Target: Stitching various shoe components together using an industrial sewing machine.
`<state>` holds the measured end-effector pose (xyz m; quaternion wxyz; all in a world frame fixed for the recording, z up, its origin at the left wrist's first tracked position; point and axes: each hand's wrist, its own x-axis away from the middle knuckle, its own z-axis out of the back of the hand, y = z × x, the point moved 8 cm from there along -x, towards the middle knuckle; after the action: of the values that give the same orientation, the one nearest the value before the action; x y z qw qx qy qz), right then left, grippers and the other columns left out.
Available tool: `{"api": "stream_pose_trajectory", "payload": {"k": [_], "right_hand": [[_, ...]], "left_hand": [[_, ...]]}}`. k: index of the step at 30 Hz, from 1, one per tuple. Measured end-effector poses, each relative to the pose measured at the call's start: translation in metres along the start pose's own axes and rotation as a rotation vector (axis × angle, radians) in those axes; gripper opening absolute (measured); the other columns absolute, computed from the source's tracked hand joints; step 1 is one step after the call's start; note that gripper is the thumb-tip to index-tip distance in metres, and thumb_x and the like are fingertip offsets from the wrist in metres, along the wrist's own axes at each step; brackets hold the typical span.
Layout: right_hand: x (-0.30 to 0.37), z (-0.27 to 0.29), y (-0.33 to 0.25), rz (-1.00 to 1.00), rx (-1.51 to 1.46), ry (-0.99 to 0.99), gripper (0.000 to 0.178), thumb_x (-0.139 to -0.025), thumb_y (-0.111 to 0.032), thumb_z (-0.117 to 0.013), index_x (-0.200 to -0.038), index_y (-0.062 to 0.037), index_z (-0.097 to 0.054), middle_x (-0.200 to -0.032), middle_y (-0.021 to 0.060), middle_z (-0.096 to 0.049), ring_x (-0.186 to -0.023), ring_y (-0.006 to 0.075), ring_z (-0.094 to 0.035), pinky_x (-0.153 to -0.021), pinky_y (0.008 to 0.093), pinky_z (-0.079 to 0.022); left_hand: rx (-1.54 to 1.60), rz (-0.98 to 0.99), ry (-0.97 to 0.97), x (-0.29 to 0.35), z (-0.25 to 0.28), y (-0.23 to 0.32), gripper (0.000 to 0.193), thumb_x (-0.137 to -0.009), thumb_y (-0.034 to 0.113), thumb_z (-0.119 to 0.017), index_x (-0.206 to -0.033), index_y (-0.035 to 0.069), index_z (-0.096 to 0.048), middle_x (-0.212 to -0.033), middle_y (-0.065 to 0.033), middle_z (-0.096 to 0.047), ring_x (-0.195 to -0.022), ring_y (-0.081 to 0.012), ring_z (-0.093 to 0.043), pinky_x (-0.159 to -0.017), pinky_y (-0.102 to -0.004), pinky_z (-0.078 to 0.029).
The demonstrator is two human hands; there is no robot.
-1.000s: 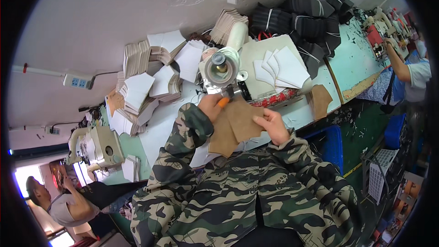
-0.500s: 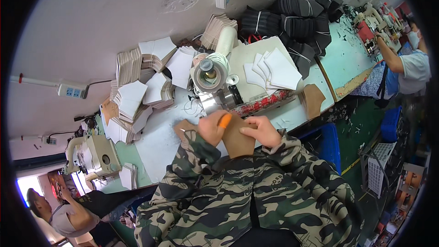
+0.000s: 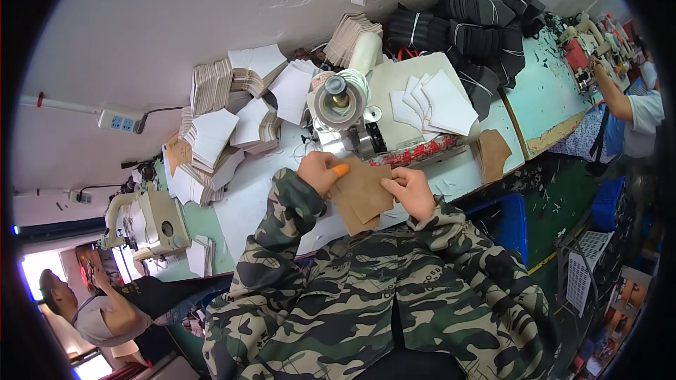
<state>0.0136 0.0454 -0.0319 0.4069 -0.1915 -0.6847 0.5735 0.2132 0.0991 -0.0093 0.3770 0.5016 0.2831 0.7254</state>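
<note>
Two overlapping brown pieces of leather-like sheet [image 3: 362, 195] are held flat in front of my camouflage jacket. My left hand [image 3: 319, 172] pinches their upper left edge, with an orange cover on one finger. On the other side my right hand [image 3: 412, 193] grips the right edge between thumb and fingers. Just beyond the pieces stands a bench machine [image 3: 339, 102] with a round metal top, and its red-and-white worn front edge [image 3: 420, 151] lies close above my right hand.
Stacks of white-faced pieces [image 3: 213, 137] stand left of the machine. Several white pieces [image 3: 440, 102] lie fanned on its bed. Black bundles [image 3: 479, 39] are piled at the back right; brown pieces [image 3: 493, 153] lie near the bench edge. A blue bin [image 3: 508, 229] stands below. Co-workers sit at both sides.
A brown piece that lay apart under my left wrist now overlaps the other one in my hands. My left forearm has swung outward, and the view has shifted slightly.
</note>
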Motion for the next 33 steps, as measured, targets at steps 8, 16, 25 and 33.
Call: {"api": "stream_pose_trajectory", "payload": {"k": [8, 16, 25, 33], "right_hand": [[0.001, 0.033, -0.017, 0.056, -0.176, 0.007, 0.02, -0.083, -0.008, -0.062, -0.099, 0.0048, -0.063, -0.087, 0.0093, -0.067, -0.075, 0.0105, -0.06, -0.064, 0.025, -0.047], [0.024, 0.066, -0.134, 0.784, 0.875, 0.323, 0.026, -0.077, -0.016, -0.069, -0.097, -0.0017, -0.064, -0.083, 0.012, -0.064, -0.074, 0.0272, -0.06, -0.069, 0.037, -0.048], [0.007, -0.012, -0.008, -0.071, -0.2, -0.153, 0.022, -0.091, -0.017, -0.057, -0.095, 0.0039, -0.062, -0.079, 0.0047, -0.064, -0.068, 0.0082, -0.059, -0.061, 0.0235, -0.048], [0.007, -0.01, -0.003, -0.146, -0.31, -0.086, 0.023, -0.088, -0.011, -0.059, -0.103, 0.0059, -0.062, -0.085, 0.0062, -0.065, -0.073, 0.0102, -0.06, -0.063, 0.0241, -0.049]], "left_hand": [[-0.204, -0.149, -0.007, -0.023, 0.001, 0.022, 0.032, -0.086, 0.028, -0.06, -0.079, -0.002, -0.067, -0.054, -0.0041, -0.055, -0.042, -0.0118, -0.051, -0.04, -0.0272, -0.041], [0.4, -0.337, -0.331, 0.018, -0.02, 0.029, 0.027, -0.089, 0.009, -0.058, -0.114, -0.001, -0.055, -0.084, -0.0033, -0.063, -0.07, -0.0064, -0.055, -0.059, -0.0218, -0.046], [-0.049, -0.218, 0.109, 0.002, 0.009, 0.005, 0.017, -0.083, 0.011, -0.058, -0.09, -0.004, -0.06, -0.067, -0.0138, -0.063, -0.053, -0.0188, -0.063, -0.047, -0.0297, -0.049], [-0.109, -0.055, 0.011, -0.014, -0.004, 0.016, 0.016, -0.087, 0.013, -0.055, -0.088, -0.003, -0.058, -0.061, -0.0102, -0.06, -0.04, -0.017, -0.058, -0.034, -0.0274, -0.042]]}}
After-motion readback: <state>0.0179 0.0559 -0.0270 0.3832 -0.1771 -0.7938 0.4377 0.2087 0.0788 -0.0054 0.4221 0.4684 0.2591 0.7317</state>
